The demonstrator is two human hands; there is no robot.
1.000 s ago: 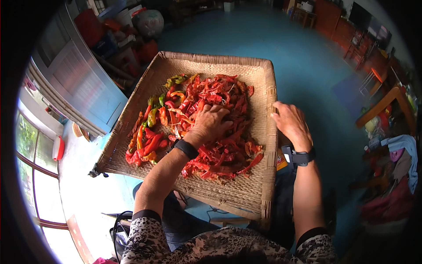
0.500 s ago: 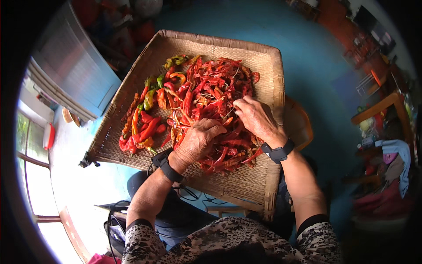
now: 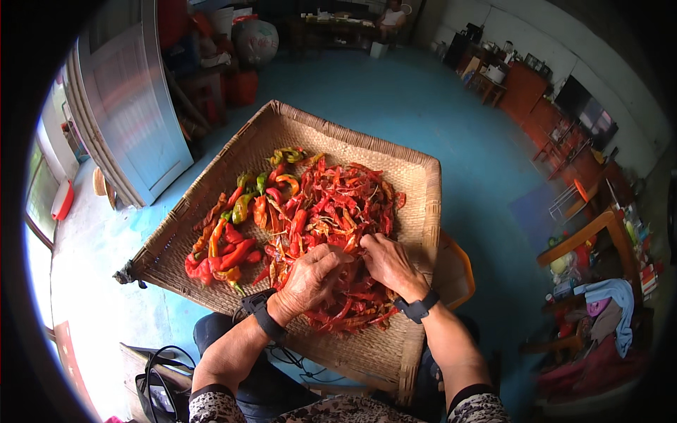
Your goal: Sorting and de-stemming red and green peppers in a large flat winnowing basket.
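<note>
Head view: left hand (image 3: 310,278) and right hand (image 3: 389,262), fingers curled, dig into dried red chilies (image 3: 338,211) on the woven tray (image 3: 416,190); best to pinch single pods, keeping the pile spread.

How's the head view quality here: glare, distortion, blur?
Head view: heavy fisheye, the door and walls bow toward the dark rim; window at left is blown out white, with glare on the floor beside it; both hands and the chillies on the woven tray are sharp and evenly lit.
</note>
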